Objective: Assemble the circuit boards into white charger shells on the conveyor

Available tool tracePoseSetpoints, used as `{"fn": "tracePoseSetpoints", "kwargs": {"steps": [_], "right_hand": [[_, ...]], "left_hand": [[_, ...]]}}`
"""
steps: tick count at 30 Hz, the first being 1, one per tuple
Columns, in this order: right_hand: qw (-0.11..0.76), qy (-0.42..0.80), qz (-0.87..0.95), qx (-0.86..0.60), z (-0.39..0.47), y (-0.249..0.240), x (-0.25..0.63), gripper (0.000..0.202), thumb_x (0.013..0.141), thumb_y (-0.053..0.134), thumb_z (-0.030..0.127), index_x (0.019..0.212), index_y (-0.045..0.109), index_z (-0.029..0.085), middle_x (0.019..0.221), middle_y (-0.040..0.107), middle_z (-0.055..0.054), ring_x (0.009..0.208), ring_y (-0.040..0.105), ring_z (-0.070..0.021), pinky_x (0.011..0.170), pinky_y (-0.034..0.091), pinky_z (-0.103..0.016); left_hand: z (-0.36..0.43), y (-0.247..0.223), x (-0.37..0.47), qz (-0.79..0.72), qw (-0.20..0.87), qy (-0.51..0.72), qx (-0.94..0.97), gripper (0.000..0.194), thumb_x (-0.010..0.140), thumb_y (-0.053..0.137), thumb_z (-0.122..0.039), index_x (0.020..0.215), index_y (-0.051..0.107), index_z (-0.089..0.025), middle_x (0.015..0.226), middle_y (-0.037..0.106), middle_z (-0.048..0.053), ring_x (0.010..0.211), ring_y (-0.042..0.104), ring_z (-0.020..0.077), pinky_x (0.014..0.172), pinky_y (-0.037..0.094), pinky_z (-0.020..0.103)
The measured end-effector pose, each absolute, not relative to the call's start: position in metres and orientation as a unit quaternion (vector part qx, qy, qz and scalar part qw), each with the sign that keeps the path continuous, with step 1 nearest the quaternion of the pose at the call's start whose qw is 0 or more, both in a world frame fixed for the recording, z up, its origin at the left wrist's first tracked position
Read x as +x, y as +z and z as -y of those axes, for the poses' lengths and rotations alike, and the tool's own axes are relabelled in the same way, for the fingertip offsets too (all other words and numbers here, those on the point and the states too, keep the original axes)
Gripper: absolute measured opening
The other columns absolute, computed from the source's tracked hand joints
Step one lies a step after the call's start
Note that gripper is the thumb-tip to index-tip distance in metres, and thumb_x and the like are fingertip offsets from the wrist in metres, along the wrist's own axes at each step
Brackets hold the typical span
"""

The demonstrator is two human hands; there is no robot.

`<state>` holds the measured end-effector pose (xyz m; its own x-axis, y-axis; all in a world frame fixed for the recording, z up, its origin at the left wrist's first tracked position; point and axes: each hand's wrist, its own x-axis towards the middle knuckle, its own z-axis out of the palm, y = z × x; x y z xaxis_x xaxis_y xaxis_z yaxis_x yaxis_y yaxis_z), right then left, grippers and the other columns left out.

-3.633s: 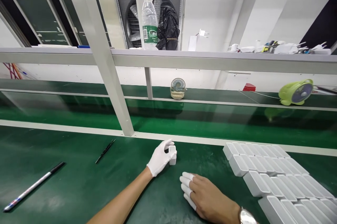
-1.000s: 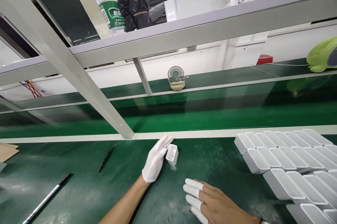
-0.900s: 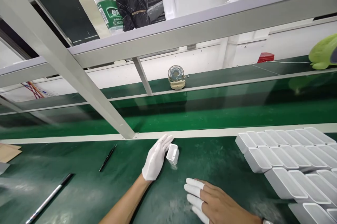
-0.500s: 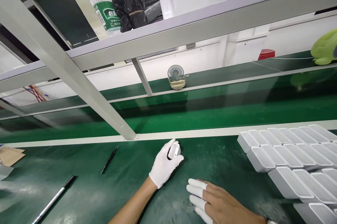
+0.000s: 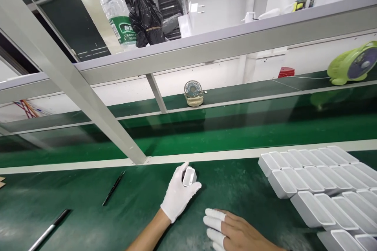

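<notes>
At the left of the green worktop point(image 5: 140, 200), a silver, black-ended rod point(image 5: 48, 229) is laid slantwise, its near end cut off by the picture's edge; behind it, the worktop's back rail is met by a slanting pale post point(image 5: 101, 117); to the right, a thin black tool point(image 5: 113, 189) is laid on the same slant; farther up, a labelled bottle point(image 5: 123, 30) and a black bag point(image 5: 144, 11) are set on the shelf; near the worktop's middle, a small white case point(image 5: 189, 176) is grasped, tilted, between the thumb and curled fingers of the white-gloved left hand point(image 5: 178, 195); whether it is lifted clear of the worktop cannot be told; just to the right, the right hand point(image 5: 231, 232), its fingers covered by white sleeves, is held released and palm down, fingers outstretched; well to the right, long white cases point(image 5: 321, 183) are packed in close rows.
</notes>
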<state>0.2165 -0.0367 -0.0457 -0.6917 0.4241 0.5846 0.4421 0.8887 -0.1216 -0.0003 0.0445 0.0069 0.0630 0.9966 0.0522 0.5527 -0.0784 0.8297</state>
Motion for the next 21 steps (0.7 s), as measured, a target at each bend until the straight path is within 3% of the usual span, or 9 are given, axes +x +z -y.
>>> {"fn": "tracePoseSetpoints", "kwargs": {"steps": [8,14,18,21], "right_hand": [[0.283,0.071,0.931,-0.220,0.033,-0.045,0.221,0.027,0.102,0.047,0.019,0.122,0.064,0.018,0.120,0.072,-0.006,0.126,0.058,-0.0174,0.114,0.039,-0.030],[0.288,0.153,0.911,-0.253,0.028,-0.035,0.226,0.035,0.100,0.051,0.018,0.134,0.059,0.022,0.127,0.068,-0.004,0.123,0.060,-0.0186,0.102,0.049,-0.022],[0.280,0.163,0.908,-0.265,0.026,-0.037,0.227,0.043,0.100,0.051,0.020,0.143,0.051,0.026,0.133,0.063,-0.002,0.123,0.060,-0.0188,0.098,0.052,-0.019],[0.275,0.138,0.914,-0.265,0.024,-0.048,0.227,0.041,0.101,0.052,0.024,0.142,0.051,0.025,0.136,0.061,-0.004,0.124,0.059,-0.0202,0.100,0.052,-0.023]], "left_hand": [[-0.043,0.012,0.003,-0.618,0.309,0.346,0.635,0.071,0.069,0.072,-0.024,0.136,0.050,-0.021,0.133,0.054,0.009,0.126,0.053,0.0291,0.112,0.036,0.047],[-0.043,0.007,0.003,-0.626,0.291,0.359,0.628,0.072,0.064,0.073,-0.023,0.133,0.053,-0.021,0.130,0.054,0.009,0.123,0.055,0.0315,0.109,0.041,0.049],[-0.034,0.002,-0.004,-0.616,0.188,0.413,0.645,0.070,0.062,0.073,-0.021,0.129,0.055,-0.022,0.132,0.053,0.011,0.125,0.052,0.0352,0.109,0.041,0.055],[-0.016,0.001,-0.006,-0.534,0.107,0.430,0.720,0.054,0.070,0.072,-0.024,0.123,0.062,-0.029,0.124,0.061,0.010,0.124,0.053,0.0356,0.109,0.040,0.056]]}}
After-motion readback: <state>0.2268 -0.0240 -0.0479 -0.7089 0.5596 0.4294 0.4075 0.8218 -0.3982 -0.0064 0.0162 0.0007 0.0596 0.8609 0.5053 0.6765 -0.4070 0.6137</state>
